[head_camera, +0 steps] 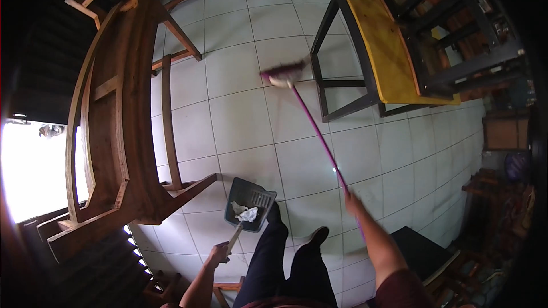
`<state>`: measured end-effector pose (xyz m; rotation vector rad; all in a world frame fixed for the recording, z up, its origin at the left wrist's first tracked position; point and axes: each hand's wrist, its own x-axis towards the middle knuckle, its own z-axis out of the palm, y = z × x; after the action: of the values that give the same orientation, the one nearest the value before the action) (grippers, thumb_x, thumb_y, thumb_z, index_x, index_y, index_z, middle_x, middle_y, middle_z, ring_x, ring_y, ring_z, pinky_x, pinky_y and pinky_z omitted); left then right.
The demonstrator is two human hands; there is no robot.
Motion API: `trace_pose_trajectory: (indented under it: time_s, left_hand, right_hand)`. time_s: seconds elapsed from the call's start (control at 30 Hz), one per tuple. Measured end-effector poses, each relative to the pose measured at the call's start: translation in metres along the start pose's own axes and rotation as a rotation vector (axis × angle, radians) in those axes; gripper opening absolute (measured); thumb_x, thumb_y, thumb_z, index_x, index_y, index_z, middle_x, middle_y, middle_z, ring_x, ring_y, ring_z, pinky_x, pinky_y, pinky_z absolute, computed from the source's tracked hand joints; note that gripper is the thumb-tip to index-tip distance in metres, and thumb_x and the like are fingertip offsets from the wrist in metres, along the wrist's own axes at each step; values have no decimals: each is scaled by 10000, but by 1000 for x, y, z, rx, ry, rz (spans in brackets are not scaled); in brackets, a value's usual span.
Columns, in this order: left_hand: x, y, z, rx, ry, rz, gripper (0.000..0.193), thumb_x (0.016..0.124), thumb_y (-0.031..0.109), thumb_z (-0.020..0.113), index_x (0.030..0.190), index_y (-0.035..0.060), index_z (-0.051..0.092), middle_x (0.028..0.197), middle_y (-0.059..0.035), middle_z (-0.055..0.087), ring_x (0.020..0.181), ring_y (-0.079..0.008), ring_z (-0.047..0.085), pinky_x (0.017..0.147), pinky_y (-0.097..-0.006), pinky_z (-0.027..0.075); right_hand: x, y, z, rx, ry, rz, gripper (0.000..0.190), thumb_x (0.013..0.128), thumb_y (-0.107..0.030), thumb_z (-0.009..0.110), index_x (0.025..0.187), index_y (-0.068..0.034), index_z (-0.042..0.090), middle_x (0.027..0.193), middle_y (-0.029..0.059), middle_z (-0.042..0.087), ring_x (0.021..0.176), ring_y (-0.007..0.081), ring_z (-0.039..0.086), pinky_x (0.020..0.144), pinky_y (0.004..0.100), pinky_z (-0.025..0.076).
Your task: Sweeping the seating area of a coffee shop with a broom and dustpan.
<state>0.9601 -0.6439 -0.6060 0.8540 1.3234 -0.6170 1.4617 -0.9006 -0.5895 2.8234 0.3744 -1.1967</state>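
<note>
In my left hand (220,253) is the pale handle of a dark dustpan (232,188), held low beside my left foot. Crumpled white paper (247,214) lies in the pan near the handle end. My right hand (352,202) grips the purple stick of a broom (316,130), which slants away across the floor. The broom's head (284,72), with dark purple bristles and a pale top, is blurred and sits close to a leg of a yellow-topped table. White floor tiles (239,124) lie under both tools.
A wooden table with a bench or chair frame stacked on it (141,107) stands at left. The yellow-topped table (381,42) with black legs is at right, dark furniture resting on it. A black-topped piece of furniture (421,246) stands by my right arm. Wooden stools line the far edge.
</note>
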Motion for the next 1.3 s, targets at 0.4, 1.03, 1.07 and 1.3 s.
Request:
trace_pose_trajectory:
  time_s: [0.4,1.03,1.07,1.3]
  left_hand:
    - [19,-29,-3,553,93,485,529,747,34,535,1251,102,386,853,-82,579,698,-152,576,508,-264,507]
    - [-23,-94,-39,-329,-75,377,391,834,179,427,1221,122,436,866,-115,590,536,-147,486,453,-240,425]
    - [-26,-100,-43,-163,-53,594,389,837,173,425,1223,119,433,864,-116,590,531,-145,487,451,-243,426]
    - [-4,-96,-69,-167,-118,386,391,852,185,422,1238,126,410,845,-118,589,518,-142,499,430,-233,420]
  right_hand:
    - [-403,82,-91,-160,-90,-41,357,870,-335,398,1038,-41,511,845,245,567,778,437,519,663,459,434]
    - [-26,-397,81,-81,82,-656,334,871,-363,352,948,-51,441,761,241,575,718,412,564,641,499,448]
    - [-22,-404,84,-80,76,-648,334,871,-363,352,948,-51,441,761,241,575,718,412,564,641,499,448]
    - [-40,-227,14,-337,19,-414,364,852,-408,375,1013,-92,456,849,204,578,801,407,551,717,488,434]
